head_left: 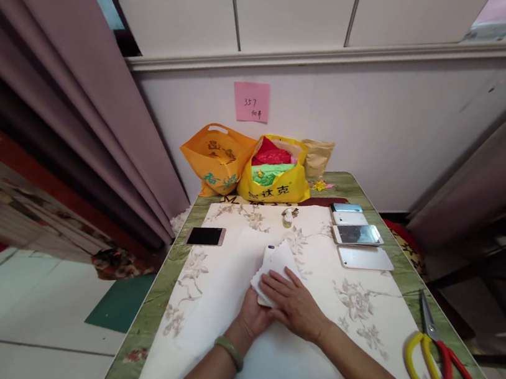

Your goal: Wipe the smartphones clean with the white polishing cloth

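My left hand (255, 314), with a bangle (229, 352) on its wrist, is closed around the lower end of a white mobile phone (269, 256) from below. The phone's back faces up, and its camera shows at the top left corner. Over the phone lies a small white cloth (285, 258) with a zigzag edge. My right hand (296, 303) presses this cloth onto the phone's back, its fingers together and slightly bent. Cloth and fingers hide most of the phone.
A gold-edged phone (205, 236) lies left on the floral tablecloth (197, 269). Several phones (359, 234) line the right side, near scissors (431, 327) with yellow and red handles. Behind stand an orange bag (214, 159), a yellow bag (276, 189), a paper pouch (317, 160) and a small bottle (287, 219).
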`<action>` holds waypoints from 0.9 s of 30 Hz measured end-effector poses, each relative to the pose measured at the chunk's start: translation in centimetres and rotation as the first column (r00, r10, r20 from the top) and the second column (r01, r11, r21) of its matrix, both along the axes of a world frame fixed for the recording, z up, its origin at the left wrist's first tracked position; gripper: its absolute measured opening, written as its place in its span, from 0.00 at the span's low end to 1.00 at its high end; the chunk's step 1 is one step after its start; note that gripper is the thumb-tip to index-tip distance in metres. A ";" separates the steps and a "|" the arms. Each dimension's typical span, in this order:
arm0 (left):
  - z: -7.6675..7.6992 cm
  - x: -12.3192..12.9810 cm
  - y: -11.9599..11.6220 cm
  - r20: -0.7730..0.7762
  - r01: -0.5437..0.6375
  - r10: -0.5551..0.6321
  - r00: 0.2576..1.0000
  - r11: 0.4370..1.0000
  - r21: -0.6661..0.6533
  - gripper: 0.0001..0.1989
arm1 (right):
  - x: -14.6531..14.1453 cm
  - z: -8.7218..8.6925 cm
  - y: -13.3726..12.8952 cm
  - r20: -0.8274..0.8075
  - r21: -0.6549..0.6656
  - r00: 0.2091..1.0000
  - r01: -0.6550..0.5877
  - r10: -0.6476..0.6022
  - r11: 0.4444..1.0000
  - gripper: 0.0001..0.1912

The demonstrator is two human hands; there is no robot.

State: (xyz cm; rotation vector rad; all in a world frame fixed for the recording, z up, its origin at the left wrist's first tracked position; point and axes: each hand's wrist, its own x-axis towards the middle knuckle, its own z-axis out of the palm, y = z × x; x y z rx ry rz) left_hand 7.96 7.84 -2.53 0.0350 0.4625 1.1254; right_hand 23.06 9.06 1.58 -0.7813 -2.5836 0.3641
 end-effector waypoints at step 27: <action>0.5 -0.2 -0.4 -0.058 -0.016 0.016 0.998 1.000 0.010 0.20 | 0.4 0.6 -1.6 0.123 -0.023 0.992 0.025 -0.022 0.999 0.45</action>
